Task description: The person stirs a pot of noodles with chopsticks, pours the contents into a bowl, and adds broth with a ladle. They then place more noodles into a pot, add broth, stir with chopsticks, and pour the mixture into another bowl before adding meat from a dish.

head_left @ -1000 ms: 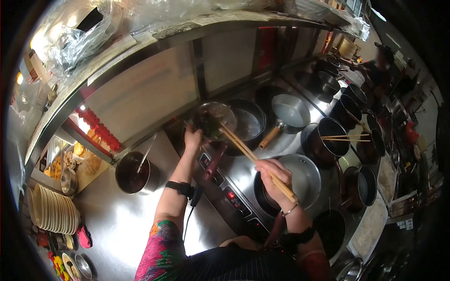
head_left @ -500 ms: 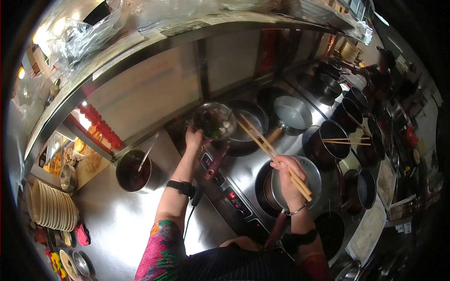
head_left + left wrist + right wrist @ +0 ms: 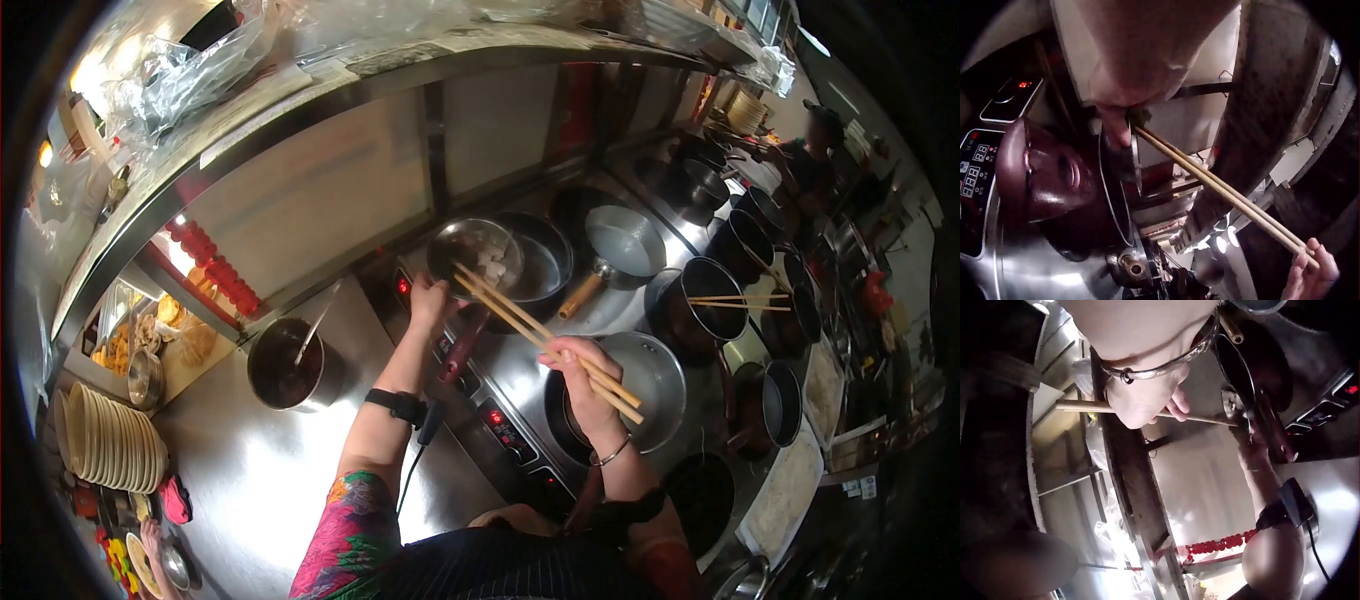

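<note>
My left hand (image 3: 430,303) grips the near rim of a metal bowl (image 3: 455,240), which tilts over the edge of a dark frying pan (image 3: 557,262). Pale chunks of food (image 3: 492,262) lie toward the bowl's right side. A bit of green (image 3: 1141,116) shows by the chopstick tips in the left wrist view. Long wooden chopsticks (image 3: 515,318) are held in my right hand (image 3: 585,378), their tips reaching into the bowl. Beneath my left hand juts the pan's dark red handle (image 3: 465,347).
Below my right hand stands a wide light pan (image 3: 660,395). Behind it are a wooden-handled pan (image 3: 625,240) and a dark pot (image 3: 712,295) with chopsticks across it. A ladle pot (image 3: 270,375) and stacked plates (image 3: 120,445) stand left; another person's hand (image 3: 151,542) is at lower left.
The chopsticks lifted away from the bowl, then came back into it. The bowl has shifted right and tilted over the pan, its pale chunks now showing more. Another person's hand has appeared at lower left.
</note>
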### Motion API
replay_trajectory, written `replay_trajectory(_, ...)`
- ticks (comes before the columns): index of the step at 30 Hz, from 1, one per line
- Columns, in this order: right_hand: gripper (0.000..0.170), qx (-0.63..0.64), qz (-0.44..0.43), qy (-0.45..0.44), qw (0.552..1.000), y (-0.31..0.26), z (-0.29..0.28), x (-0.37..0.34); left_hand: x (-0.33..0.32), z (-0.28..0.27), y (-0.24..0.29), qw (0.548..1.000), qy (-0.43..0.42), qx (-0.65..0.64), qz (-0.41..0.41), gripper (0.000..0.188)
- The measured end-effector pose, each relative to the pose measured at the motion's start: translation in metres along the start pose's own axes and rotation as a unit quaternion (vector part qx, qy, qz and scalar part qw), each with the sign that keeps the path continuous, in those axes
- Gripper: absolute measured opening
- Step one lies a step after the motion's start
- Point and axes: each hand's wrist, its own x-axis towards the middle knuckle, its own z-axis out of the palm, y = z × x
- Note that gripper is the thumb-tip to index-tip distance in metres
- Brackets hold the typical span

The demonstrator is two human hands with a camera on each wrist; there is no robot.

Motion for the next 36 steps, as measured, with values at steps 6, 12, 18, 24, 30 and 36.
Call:
replay_trajectory(6, 0.016, -0.012, -0.014, 0.038, 0.999, -0.019, -0.014, -0.008, 0.003, -0.002, 0.002, 1.0, 0.026, 0.001, 0.013, 0.029)
replay_trajectory(12, 0.025, -0.02, 0.026, 0.039, 0.999, -0.025, -0.019, -0.009, 0.005, -0.005, 0.001, 0.999, 0.038, -0.002, 0.014, 0.032)
replay_trajectory(18, 0.013, -0.079, -0.006, 0.041, 0.996, -0.002, 0.0, -0.012, 0.003, 0.003, 0.0, 0.999, 0.045, 0.006, 0.03, 0.032)
replay_trajectory(24, 0.016, -0.234, -0.155, 0.028, 0.959, 0.014, 0.002, -0.006, 0.005, 0.005, 0.006, 0.998, 0.044, 0.016, 0.03, 0.032)
replay_trajectory(30, 0.017, -0.224, -0.169, 0.041, 0.959, 0.019, -0.005, -0.004, 0.008, 0.001, 0.007, 0.999, 0.038, 0.033, 0.021, 0.038)
replay_trajectory(36, 0.018, -0.24, -0.191, -0.011, 0.952, 0.01, 0.0, -0.003, 0.008, 0.001, 0.001, 1.0, 0.019, 0.014, 0.007, 0.038)
